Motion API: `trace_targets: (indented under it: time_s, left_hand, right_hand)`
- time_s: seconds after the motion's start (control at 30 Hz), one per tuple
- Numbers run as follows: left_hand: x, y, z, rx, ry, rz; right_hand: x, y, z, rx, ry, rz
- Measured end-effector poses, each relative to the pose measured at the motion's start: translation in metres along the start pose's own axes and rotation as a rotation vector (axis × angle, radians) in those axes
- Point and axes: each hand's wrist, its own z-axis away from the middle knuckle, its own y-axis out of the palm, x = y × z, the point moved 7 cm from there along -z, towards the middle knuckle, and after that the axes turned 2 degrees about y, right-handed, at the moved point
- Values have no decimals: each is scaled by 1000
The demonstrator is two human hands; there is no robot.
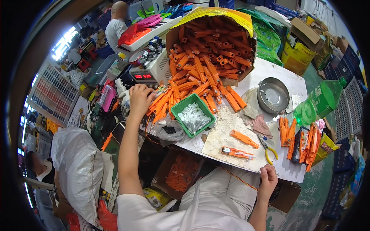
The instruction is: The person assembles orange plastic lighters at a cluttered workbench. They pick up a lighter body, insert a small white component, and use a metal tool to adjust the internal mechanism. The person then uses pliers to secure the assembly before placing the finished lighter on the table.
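Observation:
My left hand [140, 99] reaches to the left edge of a heap of long orange plastic housings [189, 82]. Its fingers are curled beside a white fixture [122, 96]; whatever lies under the fingertips is hidden. Just off the table's front edge, my right hand [268, 177] is loosely closed, and nothing shows in it. Beyond it lie pliers with yellow handles [269, 152]. Two pieces rest on a worn board: a plain orange housing [244, 139] and another orange housing with white and metal parts [237, 153]. A green basket [211, 115] holds small clear-white plastic pieces.
The heap spills from a large tipped carton [251, 65]. A power supply with red digits [144, 76] stands left of it. On the right are a metal bowl [273, 95], a green bottle [320, 101] and several stacked orange housings [308, 146]. A grey plastic bag [167, 131] sits at the front.

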Motion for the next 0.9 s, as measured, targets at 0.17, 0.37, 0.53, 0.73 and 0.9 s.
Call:
trace_targets:
  time_s: [0.17, 0.37, 0.53, 0.73, 0.9]
  left_hand:
    - [-18, -11, 6, -155, -14, 26]
    - [-89, -28, 12, 53, 244, 250]
    - [-149, -7, 25, 384, 514, 318]
    - [-150, 34, 8, 350, 600, 148]
    - [-138, 20, -4, 260, 481, 218]
  right_hand:
    - [0, -6, 1, -5, -11, 13]
    - [-3, -9, 3, -20, 21, 4]
    - [2, 2, 2, 18, 0, 43]
    - [5, -2, 3, 13, -27, 43]
    - [1, -16, 5, -35, 3, 47]
